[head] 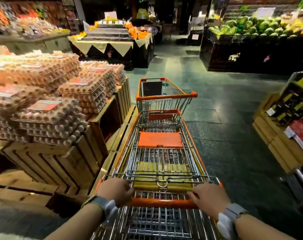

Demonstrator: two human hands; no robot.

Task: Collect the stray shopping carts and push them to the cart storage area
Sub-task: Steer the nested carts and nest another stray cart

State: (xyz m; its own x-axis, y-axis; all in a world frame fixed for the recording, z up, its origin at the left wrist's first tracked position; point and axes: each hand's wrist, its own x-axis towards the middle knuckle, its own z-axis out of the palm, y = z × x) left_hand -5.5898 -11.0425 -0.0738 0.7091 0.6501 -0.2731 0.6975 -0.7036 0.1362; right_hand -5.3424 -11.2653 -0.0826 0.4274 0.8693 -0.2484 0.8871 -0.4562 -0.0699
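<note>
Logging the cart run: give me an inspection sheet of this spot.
Surface: dark tiled floor, bare ahead.
Job's things: nested carts gripped at the orange handle; a stray cart just ahead, slightly angled.
Clutter: nothing seen on the floor.
Hands: left hand and right hand both closed on the handle.
Cables: nothing seen.
Surroundings: egg trays on wooden crates to the left; watermelon display far right; shelf of packaged goods on the right.

Readable text: none.
Egg tray labels: red and white, too blurred to read.
Shelf tags: illegible.
Produce signs: illegible.
</note>
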